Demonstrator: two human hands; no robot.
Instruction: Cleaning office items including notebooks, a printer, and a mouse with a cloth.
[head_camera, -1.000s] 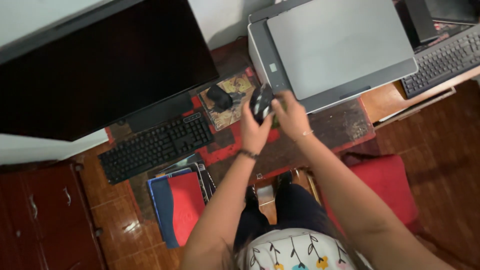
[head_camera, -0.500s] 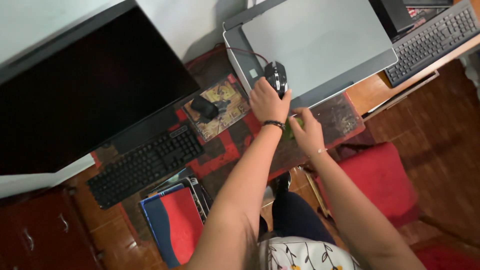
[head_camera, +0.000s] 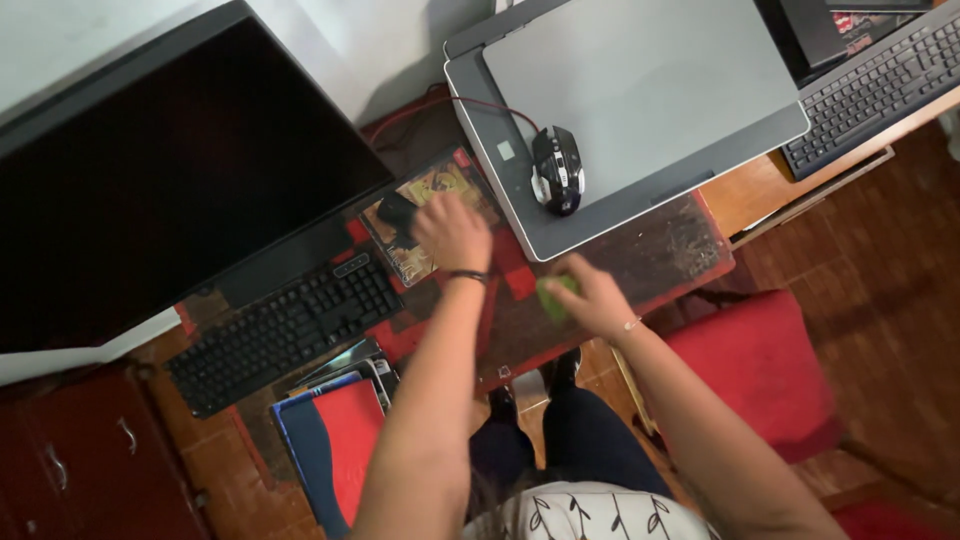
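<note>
Hands blur: right hand half hides green cloth.

— Where is the mouse?
— On the scanner lid, right of my mouse pad.
— And your hands?
— My left hand is over the pad; my right hand is on the desk, just before the scanner. The keyboard lies left, under the monitor.

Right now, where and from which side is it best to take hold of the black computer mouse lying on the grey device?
Probably grip the black computer mouse by its two long flanks, coming down from above. It lies flat on the grey device, back upward, with both flanks free; its red cable leaves the far end.
</note>
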